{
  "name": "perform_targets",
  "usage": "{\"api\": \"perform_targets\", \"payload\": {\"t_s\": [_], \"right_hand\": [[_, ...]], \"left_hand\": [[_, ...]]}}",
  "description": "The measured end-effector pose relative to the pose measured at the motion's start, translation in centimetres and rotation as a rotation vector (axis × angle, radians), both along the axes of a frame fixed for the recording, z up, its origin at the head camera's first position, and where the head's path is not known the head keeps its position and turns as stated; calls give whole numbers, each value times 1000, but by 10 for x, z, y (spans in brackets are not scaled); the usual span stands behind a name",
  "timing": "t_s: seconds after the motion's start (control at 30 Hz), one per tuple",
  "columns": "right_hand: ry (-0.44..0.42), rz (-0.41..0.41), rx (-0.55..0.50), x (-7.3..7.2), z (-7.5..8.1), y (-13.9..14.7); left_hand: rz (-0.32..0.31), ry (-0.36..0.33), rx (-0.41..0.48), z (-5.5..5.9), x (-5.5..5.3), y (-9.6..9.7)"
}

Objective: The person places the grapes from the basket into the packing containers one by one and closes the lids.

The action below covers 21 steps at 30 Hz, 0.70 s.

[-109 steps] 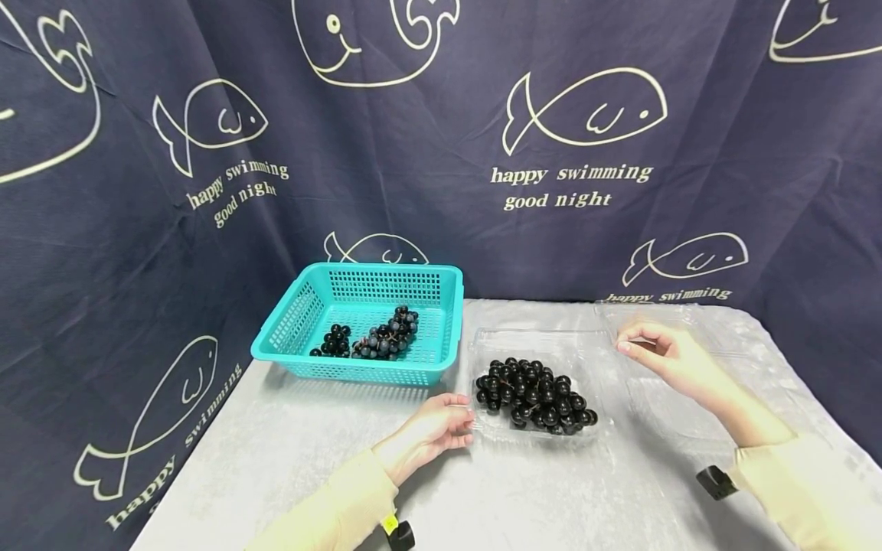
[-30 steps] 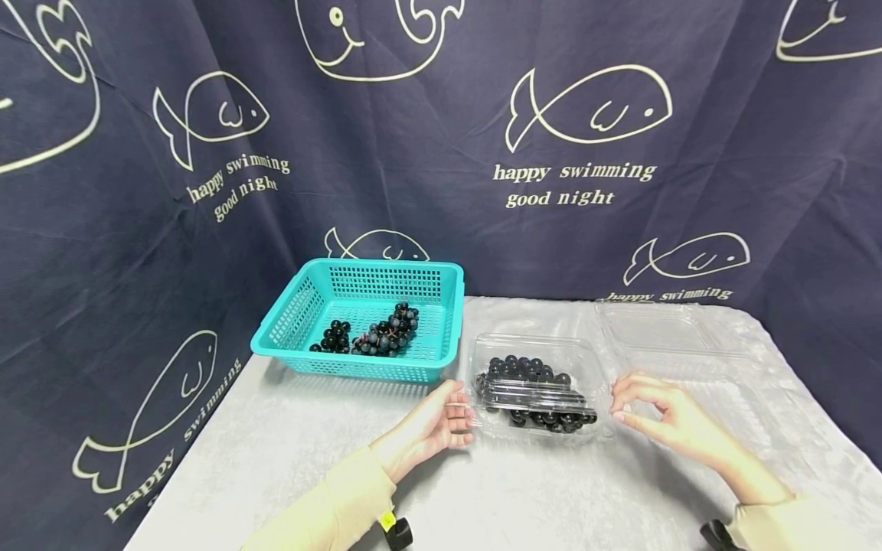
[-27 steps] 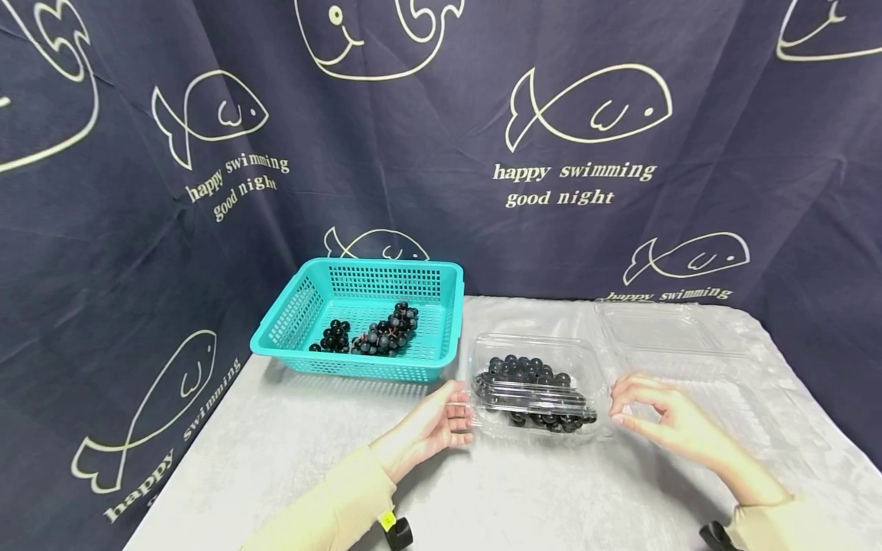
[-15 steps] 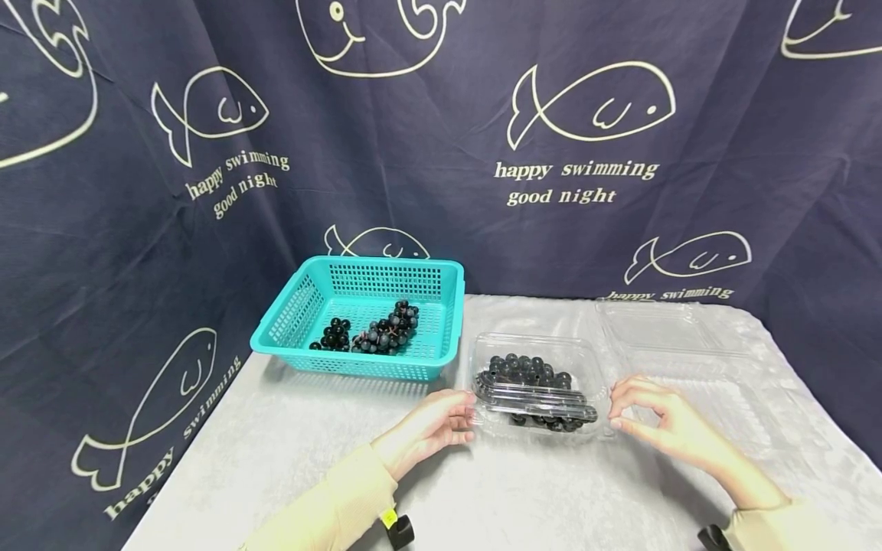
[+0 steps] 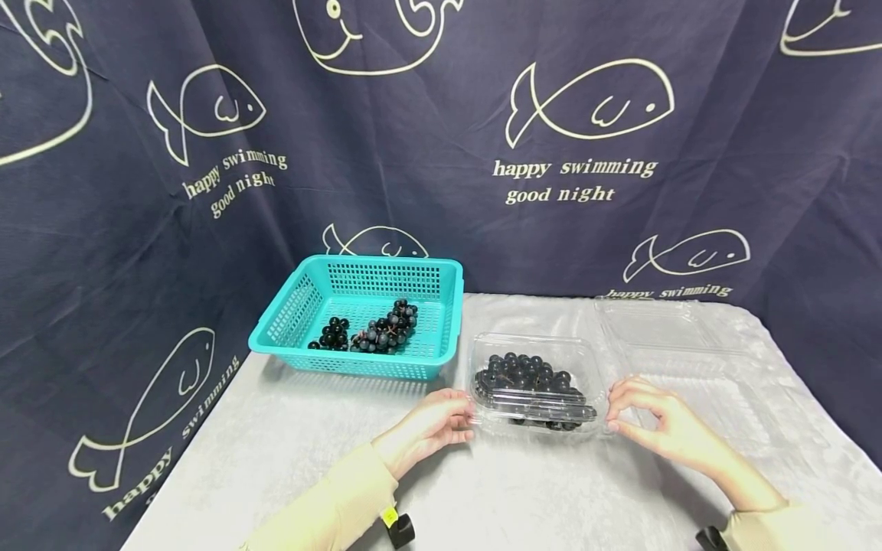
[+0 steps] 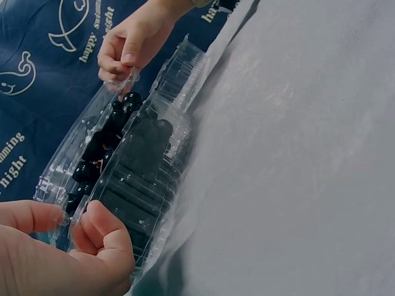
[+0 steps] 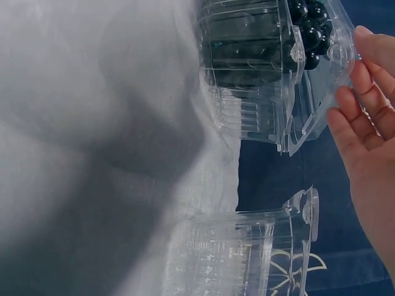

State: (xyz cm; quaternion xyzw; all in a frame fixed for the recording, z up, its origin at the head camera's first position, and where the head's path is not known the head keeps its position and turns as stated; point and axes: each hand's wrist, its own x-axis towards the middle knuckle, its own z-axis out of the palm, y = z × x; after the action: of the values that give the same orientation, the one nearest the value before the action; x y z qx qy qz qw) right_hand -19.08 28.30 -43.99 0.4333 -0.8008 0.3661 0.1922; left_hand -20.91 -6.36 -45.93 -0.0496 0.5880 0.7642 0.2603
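Note:
A clear plastic clamshell box (image 5: 596, 367) stands on the table with a bunch of black grapes (image 5: 524, 373) inside. Its lid (image 6: 77, 126) is tilted over the grapes; a gap shows between lid and base at the front. At the box's left front corner, my left hand (image 5: 430, 428) holds the edge between thumb and curled fingers. My right hand (image 5: 654, 425) pinches the lid's right front corner between thumb and fingertips, seen also in the right wrist view, where the lid edge is apart from the base rim.
A turquoise basket (image 5: 448, 321) with smaller bunches of dark grapes (image 5: 386, 330) stands to the left. Another clear plastic box (image 5: 717, 398) lies with its lid open on the right. A patterned dark curtain (image 5: 441, 153) hangs behind the table.
The lid has come down over the grapes. My right hand moved from the back right towards the front with it. My left hand stays at the left corner, with slight finger shifts.

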Motion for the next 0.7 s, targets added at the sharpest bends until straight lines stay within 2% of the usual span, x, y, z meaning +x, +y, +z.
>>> {"api": "perform_targets", "payload": {"t_s": [0.27,0.4,0.53,0.7], "right_hand": [[-99,-159,-1,7,5,-2],[-157,-243,-73,9,7,-6],[-281,-349,-154,11,7,-10],[-448,-450,-115,15,10,-10]], "left_hand": [[12,7,-2,-2,0,1],[11,10,-7,-3,-1,1],[10,12,-13,-4,-1,1],[12,16,-24,-3,-2,1]]}}
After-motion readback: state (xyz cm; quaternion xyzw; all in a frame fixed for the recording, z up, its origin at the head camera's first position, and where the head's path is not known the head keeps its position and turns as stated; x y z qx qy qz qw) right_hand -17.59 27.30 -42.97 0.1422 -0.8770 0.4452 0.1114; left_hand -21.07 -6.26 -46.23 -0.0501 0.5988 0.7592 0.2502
